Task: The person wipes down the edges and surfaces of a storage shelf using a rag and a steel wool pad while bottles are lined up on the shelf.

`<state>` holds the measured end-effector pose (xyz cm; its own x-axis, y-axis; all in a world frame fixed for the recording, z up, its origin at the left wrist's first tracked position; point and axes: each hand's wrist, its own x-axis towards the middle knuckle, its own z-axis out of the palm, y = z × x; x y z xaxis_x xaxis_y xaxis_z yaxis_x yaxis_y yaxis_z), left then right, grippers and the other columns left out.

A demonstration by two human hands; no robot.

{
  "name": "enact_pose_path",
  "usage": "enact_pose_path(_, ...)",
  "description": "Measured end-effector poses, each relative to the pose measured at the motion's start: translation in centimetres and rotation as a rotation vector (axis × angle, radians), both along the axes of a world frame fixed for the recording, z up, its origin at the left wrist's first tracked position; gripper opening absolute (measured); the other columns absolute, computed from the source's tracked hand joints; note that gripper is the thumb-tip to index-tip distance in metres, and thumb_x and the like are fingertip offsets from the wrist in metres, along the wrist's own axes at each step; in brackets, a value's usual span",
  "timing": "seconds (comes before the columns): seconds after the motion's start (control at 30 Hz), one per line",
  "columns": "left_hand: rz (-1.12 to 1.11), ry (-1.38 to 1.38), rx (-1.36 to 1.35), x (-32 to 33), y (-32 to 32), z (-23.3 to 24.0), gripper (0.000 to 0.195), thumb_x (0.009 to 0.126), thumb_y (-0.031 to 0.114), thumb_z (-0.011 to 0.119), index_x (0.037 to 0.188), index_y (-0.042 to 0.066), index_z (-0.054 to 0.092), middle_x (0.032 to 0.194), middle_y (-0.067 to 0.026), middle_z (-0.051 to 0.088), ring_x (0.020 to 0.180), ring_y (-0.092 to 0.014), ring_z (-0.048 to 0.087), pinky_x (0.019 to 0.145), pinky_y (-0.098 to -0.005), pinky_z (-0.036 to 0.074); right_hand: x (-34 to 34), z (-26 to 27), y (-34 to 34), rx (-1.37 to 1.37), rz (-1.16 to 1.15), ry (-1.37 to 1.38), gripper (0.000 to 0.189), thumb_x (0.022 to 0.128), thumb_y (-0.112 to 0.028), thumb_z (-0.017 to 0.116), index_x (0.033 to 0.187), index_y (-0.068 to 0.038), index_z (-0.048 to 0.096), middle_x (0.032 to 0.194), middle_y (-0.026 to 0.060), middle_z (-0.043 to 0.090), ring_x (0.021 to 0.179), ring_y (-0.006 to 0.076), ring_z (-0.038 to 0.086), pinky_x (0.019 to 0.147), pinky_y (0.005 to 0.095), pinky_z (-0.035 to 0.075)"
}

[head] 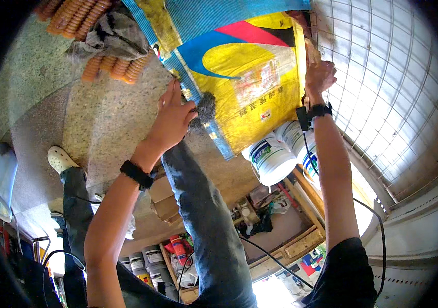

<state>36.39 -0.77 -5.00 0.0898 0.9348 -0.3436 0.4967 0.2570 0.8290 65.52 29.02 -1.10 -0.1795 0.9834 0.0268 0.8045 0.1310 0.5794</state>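
A large yellow and blue printed sheet, like a woven plastic sack (219, 73), spans the upper middle and bears writing. My left hand (172, 111) lies along its blue left edge, fingers stretched upward and thumb bent beside a dark grey fuzzy wad (205, 109). Whether the edge is pinched there is hidden. At the sack's right edge is my right hand (319, 77), its fingers curled close to a brownish strip (310, 52); its grip is not clear. Both wrists wear black bands, and a small black device (302, 118) with a cable hangs at the right one.
White grease buckets (273, 158) stand below the sack. A wire grid (380, 69) runs along the right. Orange coiled springs or hoses (116, 67) and a grey cloth (116, 36) lie upper left. Wooden trays with clutter (280, 227) lie below. A person's pale clog (61, 157) is at left.
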Motion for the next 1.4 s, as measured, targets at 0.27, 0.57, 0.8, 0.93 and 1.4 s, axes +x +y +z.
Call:
enact_pose_path(0.27, -0.025, 0.233, 0.019, 2.2, 1.2, 1.9, 0.015, 0.080, 0.016, 0.061, 0.091, 0.005, 0.062, 0.136, -0.0347, 0.027, 0.134, -0.045, 0.013, 0.104, -0.0554, 0.018, -0.2, 6.1, 2.3, 0.027, 0.063, -0.136, 0.023, 0.077, -0.023, 0.059, 0.088, -0.004, 0.064, 0.102, 0.0056, 0.057, 0.095, 0.0260, 0.052, 0.080, 0.0419, 0.041)
enact_pose_path(0.57, -0.163, 0.274, 0.030, 2.8, 3.4, 0.5, 0.024, 0.084, 0.023, 0.057, 0.103, 0.008, 0.062, 0.130, -0.0279, 0.038, 0.128, -0.040, 0.027, 0.097, -0.0538, 0.027, 0.4, 8.9, 1.6, 0.189, 0.255, -0.160, 0.018, 0.078, -0.020, 0.059, 0.085, -0.004, 0.064, 0.104, 0.0078, 0.054, 0.091, 0.0274, 0.055, 0.073, 0.0422, 0.046)
enact_pose_path(0.8, -0.014, 0.265, 0.043, 2.7, 2.3, -0.1, 0.021, 0.084, 0.024, 0.057, 0.097, 0.008, 0.062, 0.132, -0.0287, 0.035, 0.128, -0.041, 0.027, 0.094, -0.0546, 0.029, -0.8, 7.6, 0.4, 0.114, 0.089, -0.117, 0.035, 0.076, -0.023, 0.061, 0.108, -0.008, 0.056, 0.116, 0.0106, 0.046, 0.102, 0.0295, 0.049, 0.078, 0.0454, 0.043)
enact_pose_path(0.93, 0.044, 0.311, -0.082, 2.5, 1.3, 1.2, 0.020, 0.085, 0.024, 0.057, 0.098, 0.010, 0.062, 0.140, -0.0298, 0.022, 0.132, -0.042, 0.020, 0.095, -0.0538, 0.028, -4.3, 5.5, -3.2, 0.083, 0.160, 0.093, 0.053, 0.076, -0.025, 0.063, 0.123, -0.011, 0.043, 0.122, 0.0081, 0.042, 0.111, 0.0281, 0.042, 0.086, 0.0474, 0.037)
enact_pose_path(1.4, -0.128, 0.289, -0.109, 1.2, 2.0, 1.1, 0.020, 0.083, 0.025, 0.059, 0.097, 0.012, 0.065, 0.141, -0.0243, 0.027, 0.133, -0.041, 0.016, 0.096, -0.0584, 0.026, -12.9, -3.6, -13.7, -0.570, 0.219, 0.252, 0.060, 0.082, -0.017, 0.054, 0.138, -0.021, 0.033, 0.139, 0.0098, 0.036, 0.123, 0.0294, 0.038, 0.100, 0.0547, 0.024)
